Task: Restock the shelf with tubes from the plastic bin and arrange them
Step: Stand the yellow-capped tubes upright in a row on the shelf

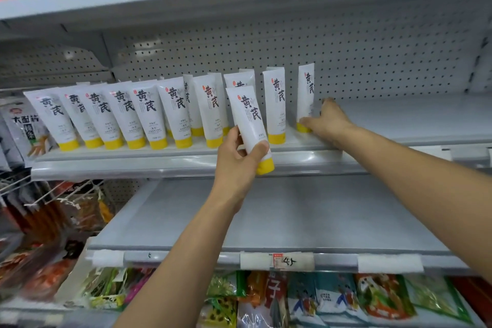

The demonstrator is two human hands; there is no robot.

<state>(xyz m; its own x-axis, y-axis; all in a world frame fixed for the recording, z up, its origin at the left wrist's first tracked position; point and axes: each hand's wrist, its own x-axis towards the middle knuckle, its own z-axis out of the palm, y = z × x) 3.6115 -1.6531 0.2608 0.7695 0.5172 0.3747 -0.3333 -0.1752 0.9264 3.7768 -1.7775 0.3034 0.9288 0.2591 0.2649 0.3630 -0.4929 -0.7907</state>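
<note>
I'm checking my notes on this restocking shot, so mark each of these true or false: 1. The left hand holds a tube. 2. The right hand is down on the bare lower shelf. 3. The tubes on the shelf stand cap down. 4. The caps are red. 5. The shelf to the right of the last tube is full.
1. True: the left hand grips a tube in front of the row.
2. False: the right hand is at the rightmost tube on the middle shelf.
3. True.
4. False: they are yellow.
5. False: it is bare there.
</note>
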